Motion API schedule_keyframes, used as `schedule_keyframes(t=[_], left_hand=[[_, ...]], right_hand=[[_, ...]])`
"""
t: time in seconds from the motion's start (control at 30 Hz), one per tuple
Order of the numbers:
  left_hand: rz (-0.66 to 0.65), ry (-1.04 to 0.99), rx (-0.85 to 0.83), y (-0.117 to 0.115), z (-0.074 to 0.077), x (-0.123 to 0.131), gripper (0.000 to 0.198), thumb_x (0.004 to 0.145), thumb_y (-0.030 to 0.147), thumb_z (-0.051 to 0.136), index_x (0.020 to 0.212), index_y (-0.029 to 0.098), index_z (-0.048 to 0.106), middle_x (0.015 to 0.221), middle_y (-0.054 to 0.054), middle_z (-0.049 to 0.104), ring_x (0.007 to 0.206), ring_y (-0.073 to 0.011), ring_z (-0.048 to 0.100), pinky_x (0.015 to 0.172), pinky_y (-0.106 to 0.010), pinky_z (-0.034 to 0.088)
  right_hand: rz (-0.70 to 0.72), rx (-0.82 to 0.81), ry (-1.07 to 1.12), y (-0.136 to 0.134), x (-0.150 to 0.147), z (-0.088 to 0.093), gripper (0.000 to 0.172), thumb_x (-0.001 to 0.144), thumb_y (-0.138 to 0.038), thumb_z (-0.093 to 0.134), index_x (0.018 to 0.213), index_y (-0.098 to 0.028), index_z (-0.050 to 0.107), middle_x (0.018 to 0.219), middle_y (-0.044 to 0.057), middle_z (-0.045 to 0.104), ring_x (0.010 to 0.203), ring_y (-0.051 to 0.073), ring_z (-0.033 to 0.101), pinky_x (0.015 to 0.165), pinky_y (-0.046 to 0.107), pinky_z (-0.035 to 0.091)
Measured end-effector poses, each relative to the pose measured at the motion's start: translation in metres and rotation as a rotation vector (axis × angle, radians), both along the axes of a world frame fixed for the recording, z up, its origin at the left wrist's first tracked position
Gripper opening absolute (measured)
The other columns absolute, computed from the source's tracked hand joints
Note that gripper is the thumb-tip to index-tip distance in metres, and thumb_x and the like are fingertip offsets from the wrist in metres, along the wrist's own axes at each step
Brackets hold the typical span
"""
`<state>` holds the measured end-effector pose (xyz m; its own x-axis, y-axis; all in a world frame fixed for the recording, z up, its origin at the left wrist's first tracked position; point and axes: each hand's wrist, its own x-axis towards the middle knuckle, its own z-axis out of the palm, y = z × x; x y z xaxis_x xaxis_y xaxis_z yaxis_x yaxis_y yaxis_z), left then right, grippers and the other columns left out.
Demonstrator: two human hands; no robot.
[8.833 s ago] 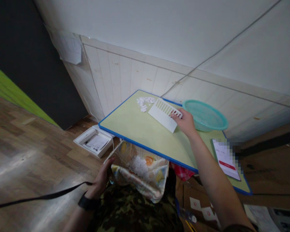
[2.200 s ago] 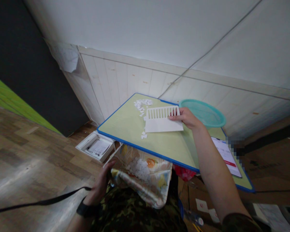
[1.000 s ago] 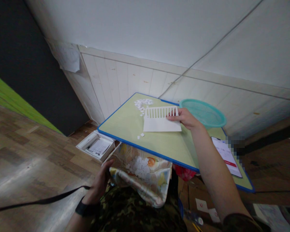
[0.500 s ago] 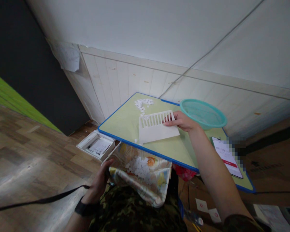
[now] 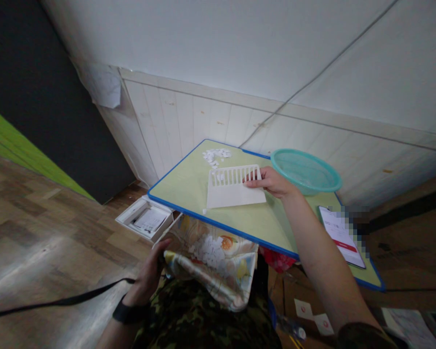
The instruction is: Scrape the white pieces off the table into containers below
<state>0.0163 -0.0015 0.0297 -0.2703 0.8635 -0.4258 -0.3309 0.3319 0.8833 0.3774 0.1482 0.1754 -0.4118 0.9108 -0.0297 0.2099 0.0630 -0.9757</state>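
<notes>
My right hand grips the right end of a flat white plastic scraper with a row of slots. The scraper is over the table, its lower edge a little back from the blue front edge. My left hand is closed on the left rim of a fruit-printed tray, held tilted against my lap below the table edge. White paper bits lie in the tray. More paper scraps are scattered at the table's back left, and one small bit sits near the front edge.
On the light green table stand a turquoise basin at the back right and a phone at the right. An open white box is at the left, below the table. A wall rises behind.
My right hand has drawn the scraper slightly back from the table's front edge, and its lower edge has shifted away from the tray. My left hand and the tray have stayed put.
</notes>
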Motion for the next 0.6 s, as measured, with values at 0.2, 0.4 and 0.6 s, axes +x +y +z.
schedule_keyframes(t=[0.2,0.4,0.6], left_hand=[[0.000,-0.013,-0.040,0.001,0.002,0.002,0.035,0.057,0.048,0.078,0.076,0.020,0.071,0.063,0.002,0.061,0.065,-0.0206,0.056,0.057,-0.032,0.043],[0.020,-0.029,-0.049,0.000,0.002,0.002,0.035,0.057,0.047,0.077,0.077,0.020,0.071,0.064,0.002,0.062,0.065,-0.0202,0.057,0.056,-0.031,0.043],[-0.019,-0.049,-0.042,0.000,0.000,0.000,0.037,0.059,0.046,0.077,0.084,0.019,0.073,0.076,0.000,0.069,0.072,-0.0228,0.062,0.061,-0.032,0.047]], right_hand=[[0.083,-0.010,-0.070,-0.001,-0.003,-0.001,0.031,0.063,-0.036,0.084,0.085,-0.015,0.076,0.085,0.004,0.074,0.075,0.017,0.065,0.070,0.028,0.050],[0.075,-0.007,-0.024,-0.002,0.007,0.006,0.032,0.062,-0.035,0.085,0.085,-0.015,0.076,0.088,0.005,0.074,0.078,0.019,0.067,0.074,0.030,0.051],[-0.326,0.080,0.021,0.014,0.035,0.002,0.045,0.053,-0.038,0.089,0.090,-0.015,0.076,0.093,0.010,0.075,0.077,0.021,0.067,0.066,0.030,0.051]])
